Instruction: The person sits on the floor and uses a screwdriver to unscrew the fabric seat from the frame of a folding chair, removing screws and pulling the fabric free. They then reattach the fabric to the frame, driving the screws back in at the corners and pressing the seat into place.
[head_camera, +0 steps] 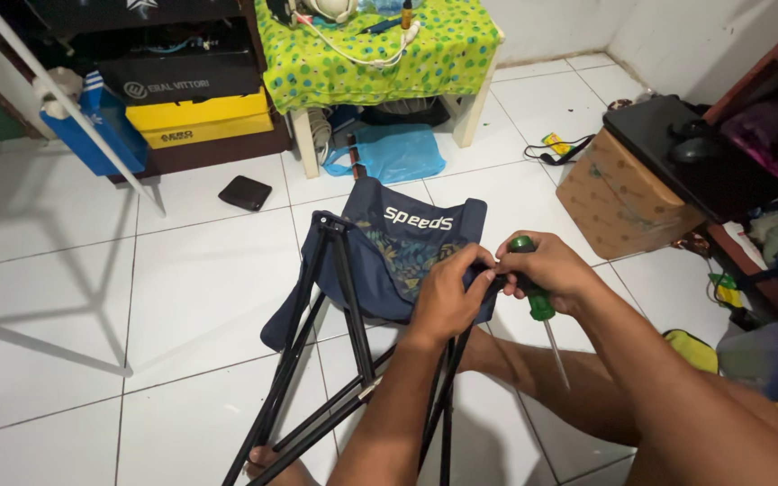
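Black and yellow shoeboxes (193, 101) are sitting stacked top left, a blue box (101, 126) leaning beside them; a brown cardboard carton (623, 193) is standing right.

Both hands pinched the navy fabric folding stool's (398, 256) black metal leg; the right hand (547, 270) held a green-handled screwdriver (538, 301).

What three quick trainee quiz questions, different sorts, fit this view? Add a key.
1. True or false: the right hand holds a green-handled screwdriver with its shaft pointing down.
2. The left hand grips which? A) the cardboard box B) the corner of the blue fabric seat at a black frame tube C) the black wallet.
3. Fill in: the small table behind the chair wears a ____ dotted cloth.

Key: 1 true; 2 B; 3 green.
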A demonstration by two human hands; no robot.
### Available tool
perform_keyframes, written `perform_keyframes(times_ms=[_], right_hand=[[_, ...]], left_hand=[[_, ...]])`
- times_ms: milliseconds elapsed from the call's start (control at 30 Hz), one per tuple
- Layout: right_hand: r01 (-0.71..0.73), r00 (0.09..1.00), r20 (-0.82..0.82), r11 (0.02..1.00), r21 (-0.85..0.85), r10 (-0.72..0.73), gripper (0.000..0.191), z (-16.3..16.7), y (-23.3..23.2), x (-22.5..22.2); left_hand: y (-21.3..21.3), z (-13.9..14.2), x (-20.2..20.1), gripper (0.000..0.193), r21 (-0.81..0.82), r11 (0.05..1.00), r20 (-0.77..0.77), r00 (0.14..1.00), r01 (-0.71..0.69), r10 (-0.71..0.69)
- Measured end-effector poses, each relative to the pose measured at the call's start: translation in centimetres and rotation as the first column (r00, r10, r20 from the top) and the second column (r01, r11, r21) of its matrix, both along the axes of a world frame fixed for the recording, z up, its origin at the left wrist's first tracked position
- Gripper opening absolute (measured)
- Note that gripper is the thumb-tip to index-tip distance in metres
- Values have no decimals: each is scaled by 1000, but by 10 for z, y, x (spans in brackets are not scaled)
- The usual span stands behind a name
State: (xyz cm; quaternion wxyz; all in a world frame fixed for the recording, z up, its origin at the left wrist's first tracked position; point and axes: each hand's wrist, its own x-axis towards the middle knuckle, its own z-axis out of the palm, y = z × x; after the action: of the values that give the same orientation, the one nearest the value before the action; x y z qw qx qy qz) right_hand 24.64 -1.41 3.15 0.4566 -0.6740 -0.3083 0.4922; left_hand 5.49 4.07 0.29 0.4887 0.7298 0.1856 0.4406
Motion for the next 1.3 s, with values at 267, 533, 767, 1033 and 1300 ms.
perform_keyframes(times_ms=[267, 533, 767, 1033, 1300], right_hand=[[15, 998, 64, 994, 108, -22, 7, 18, -6, -9], [187, 950, -47, 439, 879, -310, 17, 74, -23, -20], [212, 929, -46, 427, 879, -366, 19, 69, -1, -40], [166, 931, 33, 502, 849, -364, 17, 66, -3, -46], [-394, 666, 717, 721, 570, -203, 35, 130, -28, -59]], left_hand=[[-3, 6, -2, 14, 72, 995, -46, 996, -68, 71], [-2, 1, 1, 11, 77, 995, -35, 997, -70, 73], [-1, -2, 1, 11, 53, 996, -47, 996, -68, 70], [0, -7, 4, 13, 46, 996, -53, 996, -71, 73], [0, -8, 2, 39, 45, 997, -166, 984, -65, 72]])
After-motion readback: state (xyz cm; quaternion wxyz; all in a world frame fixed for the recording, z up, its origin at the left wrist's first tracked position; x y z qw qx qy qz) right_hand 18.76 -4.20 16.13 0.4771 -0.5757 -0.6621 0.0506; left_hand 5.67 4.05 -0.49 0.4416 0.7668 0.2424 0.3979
